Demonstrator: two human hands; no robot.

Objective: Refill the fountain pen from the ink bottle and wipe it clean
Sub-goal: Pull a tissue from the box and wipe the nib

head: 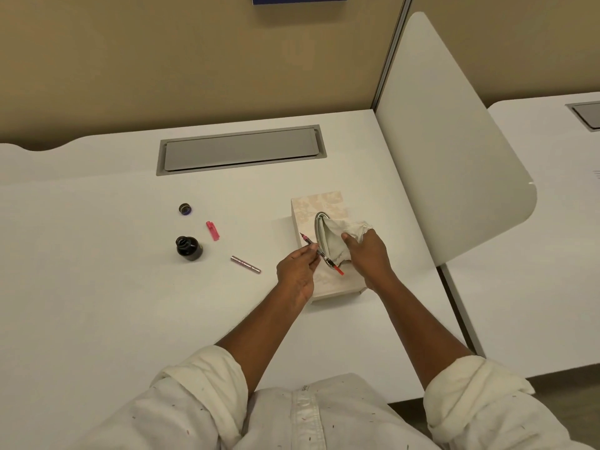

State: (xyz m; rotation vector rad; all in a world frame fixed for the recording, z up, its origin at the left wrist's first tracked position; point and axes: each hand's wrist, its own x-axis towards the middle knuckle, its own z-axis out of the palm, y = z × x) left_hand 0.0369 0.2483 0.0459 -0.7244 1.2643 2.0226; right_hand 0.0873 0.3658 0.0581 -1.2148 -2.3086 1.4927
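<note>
My left hand (297, 271) is shut on the fountain pen's inner section (321, 254), a thin clear and red piece with its nib pointing up and left, held over the tissue box (319, 203). My right hand (367, 251) grips a white tissue (347, 230) that sticks out of the box's oval slot. The dark ink bottle (189, 248) stands uncapped on the white desk (97, 287), well to the left. Its small round cap (184, 208) lies behind it. A pink pen cap (212, 230) and a pinkish metallic pen barrel (245, 264) lie between the bottle and my hands.
A grey cable hatch (240, 151) is set into the desk at the back. A white divider panel (454, 141) stands to the right of the tissue box, with another desk (552, 254) beyond it. A beige wall runs along the back.
</note>
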